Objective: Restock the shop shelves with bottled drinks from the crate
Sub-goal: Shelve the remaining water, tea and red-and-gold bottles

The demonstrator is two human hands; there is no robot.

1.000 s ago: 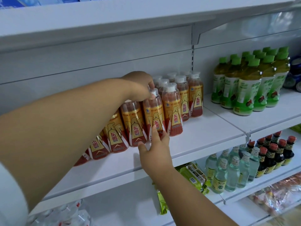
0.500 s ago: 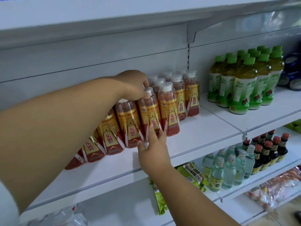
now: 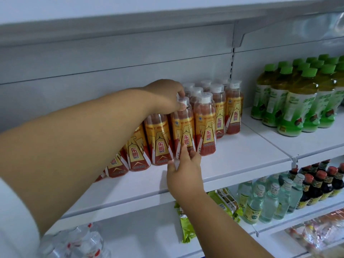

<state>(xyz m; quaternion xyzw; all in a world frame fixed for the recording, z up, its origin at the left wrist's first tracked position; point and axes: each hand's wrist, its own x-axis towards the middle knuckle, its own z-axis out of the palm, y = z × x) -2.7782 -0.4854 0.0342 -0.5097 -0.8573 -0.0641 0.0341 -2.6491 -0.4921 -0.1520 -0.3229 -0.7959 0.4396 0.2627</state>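
Observation:
Several red-and-gold bottled drinks with white caps stand in rows on the white middle shelf point(image 3: 242, 157). My left hand point(image 3: 163, 97) reaches over the row and is closed on the white cap of one front bottle point(image 3: 183, 127). My right hand point(image 3: 183, 172) comes up from below, its fingertips pressed against the base of that same bottle. Bottles further left point(image 3: 136, 149) are partly hidden behind my left forearm. No crate is in view.
Green-capped tea bottles point(image 3: 297, 101) fill the shelf to the right. On the shelf below stand clear bottles point(image 3: 270, 200), dark sauce bottles point(image 3: 320, 183) and green snack packs point(image 3: 186, 226). Shrink-wrapped water bottles point(image 3: 74, 243) lie bottom left. Another shelf overhangs close above.
Both hands stay on the same front bottle. Its base looks shifted slightly right, closer to the neighbouring bottle; the camera has also drifted a little.

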